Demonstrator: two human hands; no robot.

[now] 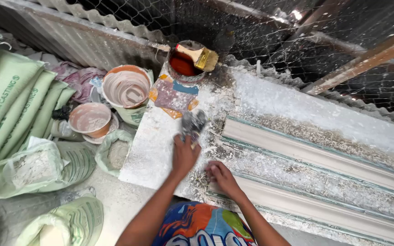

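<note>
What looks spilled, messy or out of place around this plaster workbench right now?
White plaster crumbs and dust lie spilled across the bench top around the left hand and right hand. A paintbrush rests across the rim of the tin of reddish liquid, its bristles jutting past the edge. An opened sack slumps on the floor.

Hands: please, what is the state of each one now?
Left hand: closed, holding a plaster-caked scraper.
Right hand: fingers curled, resting on the white moulding; holding nothing visible.
</note>
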